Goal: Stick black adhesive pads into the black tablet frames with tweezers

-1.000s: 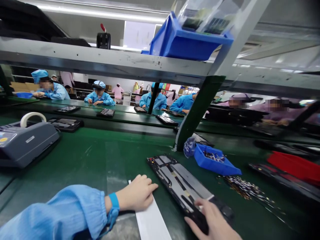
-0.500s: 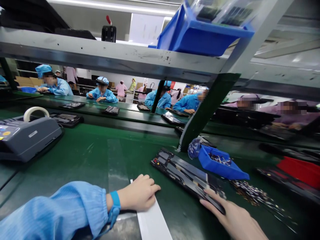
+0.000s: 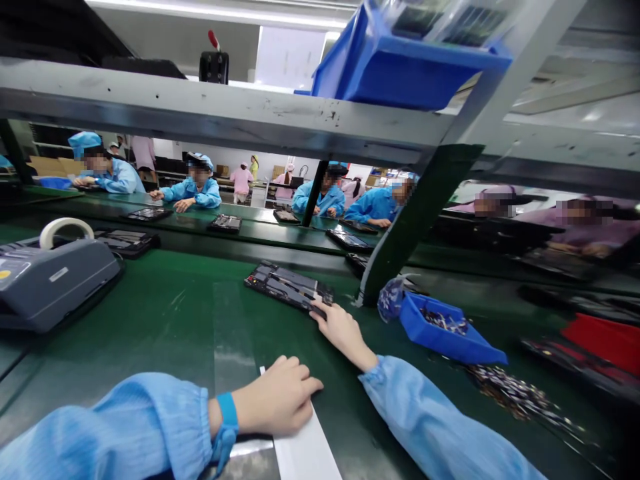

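Note:
My right hand (image 3: pixel 337 329) is stretched forward, fingers extended against the near edge of a flat black open device panel (image 3: pixel 287 285) lying on the green bench mat near the conveyor. My left hand (image 3: pixel 277 395) rests curled, fingers closed loosely, on the top end of a white strip (image 3: pixel 305 448) lying on the mat close to me. A blue wristband sits on my left wrist, and both arms wear light blue sleeves.
A grey tape dispenser machine (image 3: pixel 47 273) stands at the left. A small blue bin (image 3: pixel 445 329) of small parts sits at the right beside scattered parts (image 3: pixel 515 393) and a red tray (image 3: pixel 605 337). A slanted green post (image 3: pixel 410 227) holds the overhead shelf with a blue bin (image 3: pixel 405 63). Several workers sit across the conveyor.
My right hand has pushed the black panel away from me and leftward, from near my hand at the right to a spot near the conveyor edge. My left hand stayed on the white strip.

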### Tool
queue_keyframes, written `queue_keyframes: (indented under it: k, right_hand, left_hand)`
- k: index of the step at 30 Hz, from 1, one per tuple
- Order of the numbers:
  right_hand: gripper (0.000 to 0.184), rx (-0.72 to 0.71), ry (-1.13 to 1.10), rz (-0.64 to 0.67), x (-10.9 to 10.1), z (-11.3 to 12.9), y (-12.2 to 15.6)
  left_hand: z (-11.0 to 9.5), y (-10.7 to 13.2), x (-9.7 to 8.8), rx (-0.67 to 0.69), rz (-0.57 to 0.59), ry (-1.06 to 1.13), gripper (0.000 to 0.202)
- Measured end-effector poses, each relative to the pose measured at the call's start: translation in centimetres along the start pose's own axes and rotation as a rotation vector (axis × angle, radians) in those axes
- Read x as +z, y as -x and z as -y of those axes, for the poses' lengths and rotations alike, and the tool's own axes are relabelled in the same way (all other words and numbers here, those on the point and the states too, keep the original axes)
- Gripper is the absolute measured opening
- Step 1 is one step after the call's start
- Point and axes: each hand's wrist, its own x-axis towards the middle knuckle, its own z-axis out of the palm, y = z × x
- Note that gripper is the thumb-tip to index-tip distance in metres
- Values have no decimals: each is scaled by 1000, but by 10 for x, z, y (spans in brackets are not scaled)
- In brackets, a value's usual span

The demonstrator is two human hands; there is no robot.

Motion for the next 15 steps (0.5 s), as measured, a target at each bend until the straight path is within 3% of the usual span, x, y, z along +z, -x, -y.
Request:
queue_keyframes:
  k: [7,15]
  right_hand:
    - [38,6,-51,-67,26,16,-75]
    - [36,41,-94,-111,40,15,-110]
  left_hand:
    - [0,2,1,-8,25,19,28]
    - [4,2,2,-30,45,128,26]
